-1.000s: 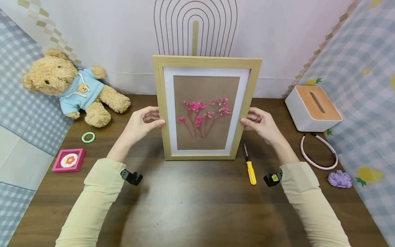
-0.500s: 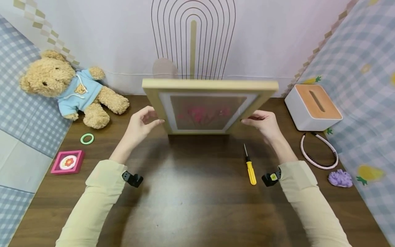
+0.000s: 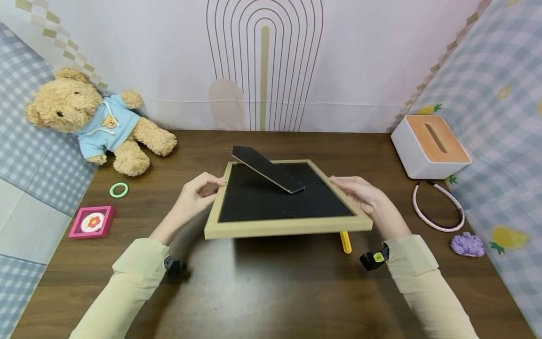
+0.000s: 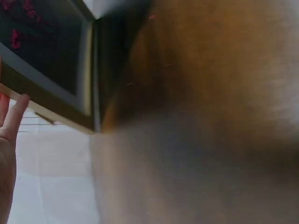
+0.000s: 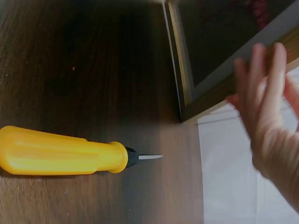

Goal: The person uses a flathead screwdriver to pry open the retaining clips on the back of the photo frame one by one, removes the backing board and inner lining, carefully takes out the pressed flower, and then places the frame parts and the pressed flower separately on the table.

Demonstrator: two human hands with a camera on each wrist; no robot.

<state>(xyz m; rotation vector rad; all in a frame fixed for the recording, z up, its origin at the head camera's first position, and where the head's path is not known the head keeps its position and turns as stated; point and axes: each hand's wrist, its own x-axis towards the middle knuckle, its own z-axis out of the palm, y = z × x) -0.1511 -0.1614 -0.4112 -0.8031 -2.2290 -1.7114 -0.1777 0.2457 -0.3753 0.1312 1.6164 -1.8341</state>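
A light wood picture frame [image 3: 288,226] is tipped toward me over the table, its black backing [image 3: 254,202] facing up. From the backing a black easel stand [image 3: 271,172] sticks out at an angle. My left hand [image 3: 195,197] pinches the frame's left edge. On the opposite edge, my right hand [image 3: 362,194] holds it, with several fingers [image 5: 273,79] against the front side. Pink flowers [image 4: 16,39] on the frame's downward face show in the left wrist view. A yellow screwdriver [image 5: 60,151] lies below the right side, partly hidden by the frame in the head view.
On the left are a teddy bear [image 3: 95,120], a green ring [image 3: 119,189] and a pink box [image 3: 91,222]. At right stand a tissue box [image 3: 429,146], a pink headband [image 3: 459,212] and a purple scrunchie [image 3: 467,245]. A white cloth [image 3: 355,70] hangs behind the table.
The picture frame has gone from upright, flowers facing me, to tipped with its top edge toward me and its back showing. Both hands have kept hold of its sides.
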